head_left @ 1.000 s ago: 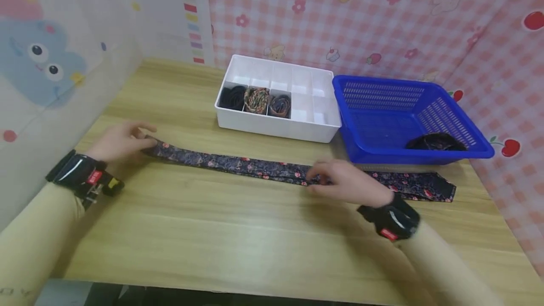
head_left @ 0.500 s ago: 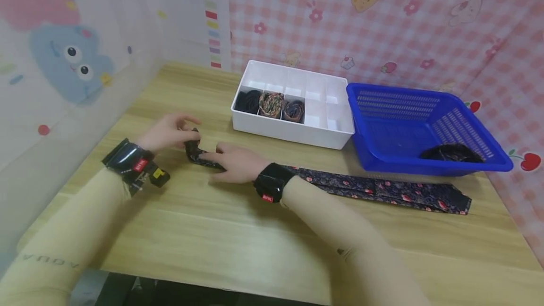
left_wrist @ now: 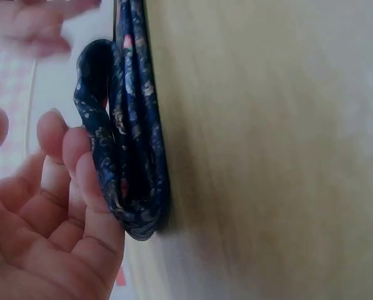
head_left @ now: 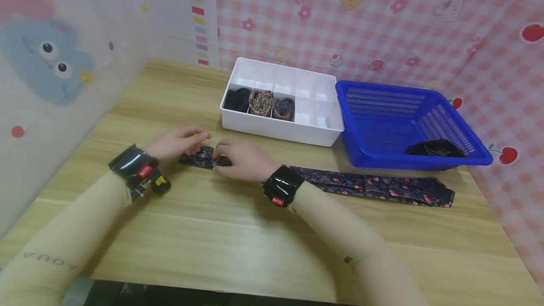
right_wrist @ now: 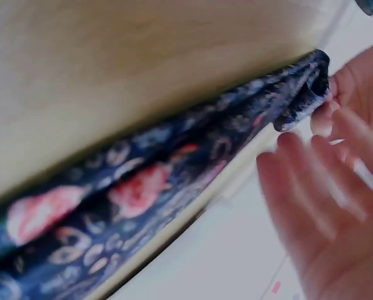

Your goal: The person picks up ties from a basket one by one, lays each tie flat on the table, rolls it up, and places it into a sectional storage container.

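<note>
A dark necktie (head_left: 361, 184) with pink and red flowers lies lengthwise across the table, its wide pointed end at the right. Its other end is doubled over into a loose fold (left_wrist: 120, 131), seen close up in the left wrist view. My left hand (head_left: 175, 143) touches this fold with its fingertips, the thumb standing apart from the cloth. Just right of it, my right hand (head_left: 244, 158) hovers over the tie. In the right wrist view its fingers (right_wrist: 298, 187) are straight and spread, with nothing between them. The right hand and wrist hide part of the tie.
Behind the hands stands a white divided box (head_left: 280, 129) with three rolled pieces of cloth in its front left compartments. A blue plastic basket (head_left: 408, 162) with a dark bundle (head_left: 437, 148) inside is beside it. Printed sheets (head_left: 280, 22) border the wooden table (head_left: 221, 240).
My right hand has slid left along the tie to beside my left hand. The tie's left end, stretched out before, has been brought rightward and folded over.
</note>
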Demonstrator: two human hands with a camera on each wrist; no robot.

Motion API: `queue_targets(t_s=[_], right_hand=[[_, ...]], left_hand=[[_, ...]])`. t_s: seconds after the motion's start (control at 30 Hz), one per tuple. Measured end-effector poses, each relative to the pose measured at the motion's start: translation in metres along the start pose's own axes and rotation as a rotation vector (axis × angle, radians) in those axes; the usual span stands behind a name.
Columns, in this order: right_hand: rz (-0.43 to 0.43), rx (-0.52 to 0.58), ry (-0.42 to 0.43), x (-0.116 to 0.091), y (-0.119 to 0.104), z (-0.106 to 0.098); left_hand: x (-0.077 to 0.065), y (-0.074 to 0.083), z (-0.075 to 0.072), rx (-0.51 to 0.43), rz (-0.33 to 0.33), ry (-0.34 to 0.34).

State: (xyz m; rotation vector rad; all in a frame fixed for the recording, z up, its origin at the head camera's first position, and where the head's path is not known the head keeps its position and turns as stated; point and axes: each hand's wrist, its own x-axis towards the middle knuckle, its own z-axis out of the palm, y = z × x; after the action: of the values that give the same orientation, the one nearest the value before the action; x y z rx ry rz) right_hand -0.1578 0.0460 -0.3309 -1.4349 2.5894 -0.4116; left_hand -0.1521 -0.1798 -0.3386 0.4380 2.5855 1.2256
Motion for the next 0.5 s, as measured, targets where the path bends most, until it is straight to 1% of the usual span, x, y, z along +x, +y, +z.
queue_targets(t_s=[0.03, 0.07, 0.13, 0.2, 0.27, 0.33, 0.37, 0.4, 0.5], right_hand=[[-0.025, -0.027, -0.019, 0.001, -0.001, 0.001], [-0.047, -0.052, -0.044, 0.001, -0.002, 0.002], [-0.066, -0.083, -0.094, 0.003, -0.004, 0.004], [-0.053, -0.088, -0.125, 0.003, -0.006, 0.005], [-0.031, -0.077, -0.131, 0.004, -0.007, 0.006], [-0.023, -0.059, -0.121, 0.005, -0.007, 0.006], [-0.023, -0.051, -0.115, 0.005, -0.007, 0.006], [-0.025, -0.045, -0.110, 0.005, -0.007, 0.006], [-0.056, -0.044, -0.102, 0.008, -0.008, 0.006]], left_hand=[[-0.001, 0.000, -0.001, 0.002, 0.000, -0.007], [-0.003, -0.001, -0.001, 0.022, 0.006, -0.008], [-0.005, -0.003, -0.002, 0.079, 0.042, -0.017], [-0.007, -0.006, -0.004, 0.193, 0.096, -0.020], [-0.010, -0.009, -0.006, 0.329, 0.142, -0.017], [-0.014, -0.011, -0.009, 0.412, 0.167, -0.026], [-0.017, -0.011, -0.010, 0.443, 0.167, -0.033], [-0.019, -0.012, -0.012, 0.453, 0.165, -0.041], [-0.023, -0.011, -0.015, 0.436, 0.156, -0.057]])
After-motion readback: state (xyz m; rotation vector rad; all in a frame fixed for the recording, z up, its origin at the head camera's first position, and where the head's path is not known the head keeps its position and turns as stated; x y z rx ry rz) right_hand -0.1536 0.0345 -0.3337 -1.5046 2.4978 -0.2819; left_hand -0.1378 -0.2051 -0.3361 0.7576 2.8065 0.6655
